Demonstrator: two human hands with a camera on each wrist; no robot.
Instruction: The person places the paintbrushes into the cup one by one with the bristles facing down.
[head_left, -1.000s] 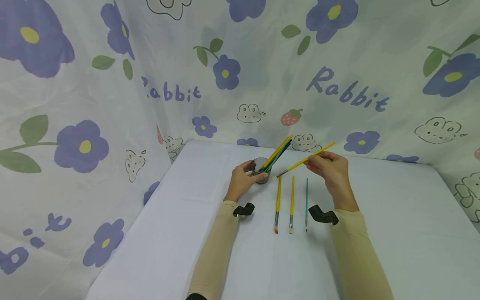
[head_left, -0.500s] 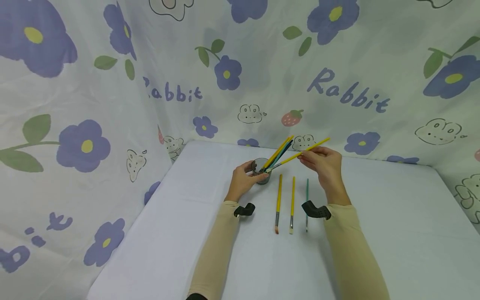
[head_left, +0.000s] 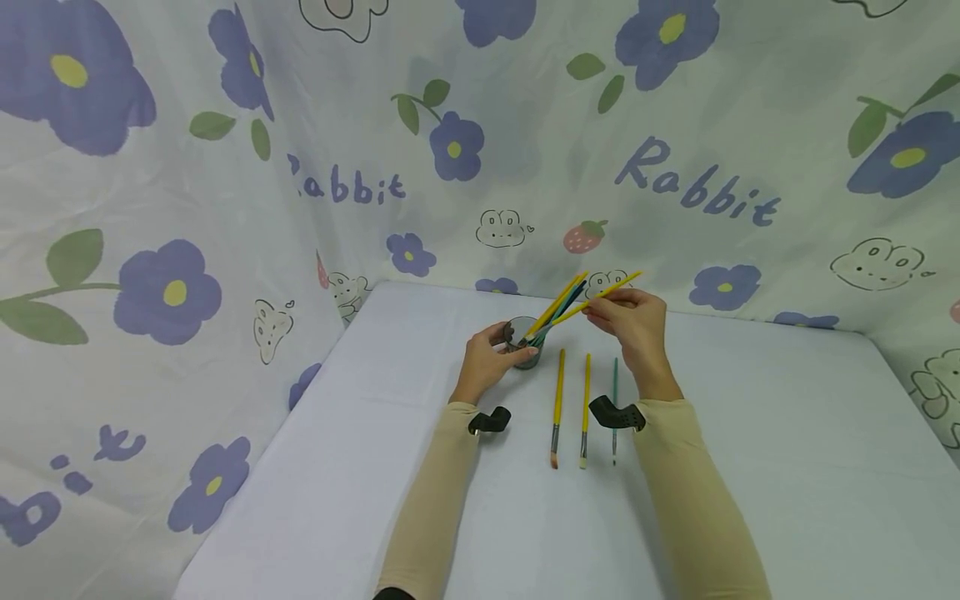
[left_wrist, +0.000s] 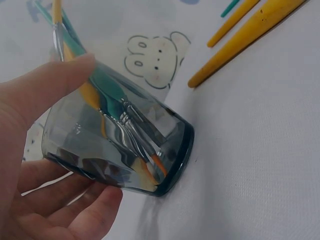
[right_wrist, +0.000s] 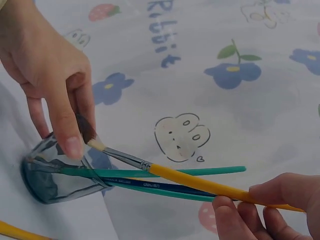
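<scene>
My left hand (head_left: 483, 365) grips a tinted drinking glass (left_wrist: 75, 130), thumb on one side and fingers on the other. Several paintbrushes (left_wrist: 107, 95), yellow, teal and dark blue, lean inside it with their bristles down. In the head view my right hand (head_left: 636, 329) pinches a yellow paintbrush (right_wrist: 195, 182) by its handle. That brush slants down to the left. Its pale bristles are at the glass's mouth, near my left thumb in the right wrist view.
Two yellow paintbrushes (head_left: 558, 387) and a teal paintbrush (head_left: 616, 392) lie side by side on the white tabletop (head_left: 787, 450), bristles towards me. Behind the table hangs a flower-and-rabbit cloth (head_left: 547, 167), with more of it at the left.
My right hand has moved left with the yellow paintbrush, bringing its bristles from beside the glass to the mouth. My left hand stays on the glass.
</scene>
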